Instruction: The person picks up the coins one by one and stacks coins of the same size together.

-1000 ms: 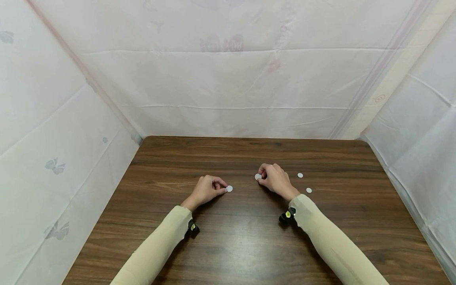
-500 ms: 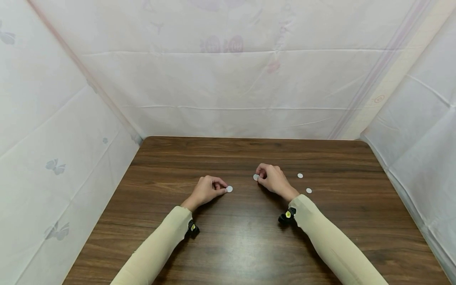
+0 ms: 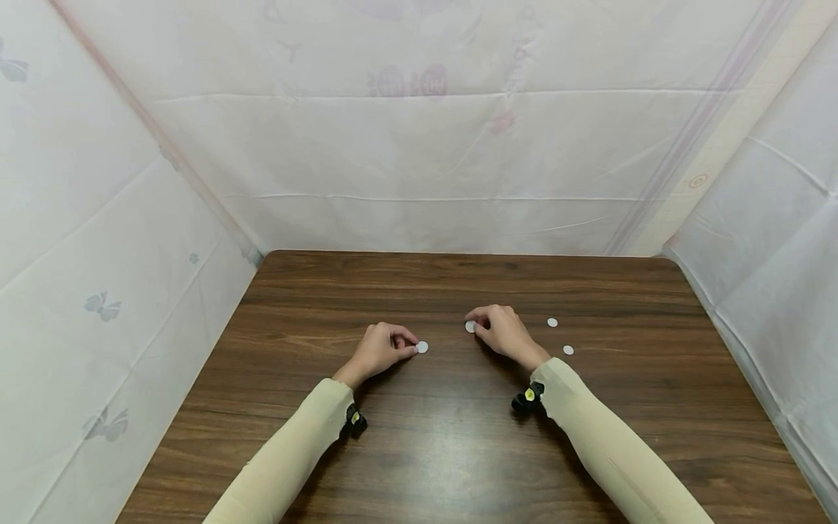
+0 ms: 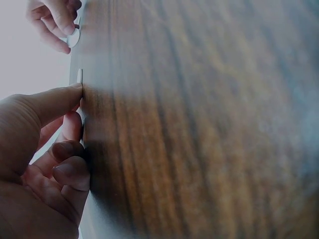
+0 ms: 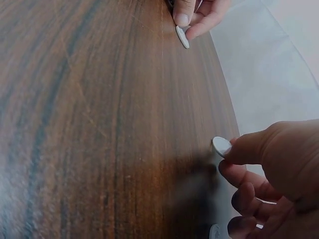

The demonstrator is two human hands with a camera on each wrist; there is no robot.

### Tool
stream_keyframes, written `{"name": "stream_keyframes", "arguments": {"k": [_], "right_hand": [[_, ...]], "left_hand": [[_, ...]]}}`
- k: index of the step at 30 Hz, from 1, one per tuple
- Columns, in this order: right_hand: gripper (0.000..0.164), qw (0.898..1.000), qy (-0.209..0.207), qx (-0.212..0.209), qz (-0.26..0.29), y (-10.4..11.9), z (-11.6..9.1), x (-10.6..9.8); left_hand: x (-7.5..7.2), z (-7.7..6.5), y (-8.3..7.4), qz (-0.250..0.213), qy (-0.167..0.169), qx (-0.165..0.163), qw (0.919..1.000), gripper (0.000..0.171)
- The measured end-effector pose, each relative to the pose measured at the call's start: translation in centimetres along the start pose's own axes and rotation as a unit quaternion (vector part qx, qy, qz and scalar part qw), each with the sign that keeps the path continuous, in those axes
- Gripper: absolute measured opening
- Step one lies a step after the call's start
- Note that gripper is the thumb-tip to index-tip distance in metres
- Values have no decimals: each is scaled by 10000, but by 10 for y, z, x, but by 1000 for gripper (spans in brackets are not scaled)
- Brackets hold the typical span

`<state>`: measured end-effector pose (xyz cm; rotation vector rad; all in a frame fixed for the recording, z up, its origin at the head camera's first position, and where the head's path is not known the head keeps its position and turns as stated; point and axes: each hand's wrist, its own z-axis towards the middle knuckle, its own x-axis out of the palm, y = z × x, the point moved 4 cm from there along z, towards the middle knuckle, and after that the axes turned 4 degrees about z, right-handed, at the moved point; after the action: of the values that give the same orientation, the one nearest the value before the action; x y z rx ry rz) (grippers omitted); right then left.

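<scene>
Looking at a white disc [image 3: 423, 347] pinched in the left grip [image 3: 377, 349] near the middle of the brown table [image 3: 432, 451], can't tell if touching it. Also have a second disc [image 3: 470, 327], tilted, pinched finger-and-thumb in the right grip [image 3: 505, 333]. Plus two loose discs [image 3: 553, 322] farther right, and pale printed sheeting [image 3: 419, 164] behind.

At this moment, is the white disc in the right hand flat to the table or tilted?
Tilted: the left wrist view shows the face of this white disc, but the other disc, at the left hand, appears edge-on.
</scene>
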<state>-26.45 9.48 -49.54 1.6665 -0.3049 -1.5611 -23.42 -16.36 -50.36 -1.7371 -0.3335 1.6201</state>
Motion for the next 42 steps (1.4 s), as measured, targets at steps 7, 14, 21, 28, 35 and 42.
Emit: {"name": "stream_keyframes", "arguments": {"k": [7, 14, 21, 28, 35, 42], "right_hand": [[22, 9997, 232, 33, -104, -1, 2, 0], [24, 9990, 416, 72, -125, 0, 2, 1], [25, 9992, 362, 99, -129, 1, 2, 1], [20, 9996, 240, 69, -103, 0, 1, 1], [18, 9999, 58, -75, -57, 1, -1, 2], [16, 9997, 5, -216, 66, 4, -3, 7]], "left_hand": [[1, 1, 1, 61, -5, -62, 10000, 4], [1, 1, 2, 66, -10, -50, 10000, 4], [1, 1, 2, 47, 4, -54, 10000, 4], [0, 1, 1, 58, 19, 0, 10000, 4], [0, 1, 0, 86, 2, -24, 10000, 4], [0, 1, 1, 72, 7, -40, 10000, 4]]}}
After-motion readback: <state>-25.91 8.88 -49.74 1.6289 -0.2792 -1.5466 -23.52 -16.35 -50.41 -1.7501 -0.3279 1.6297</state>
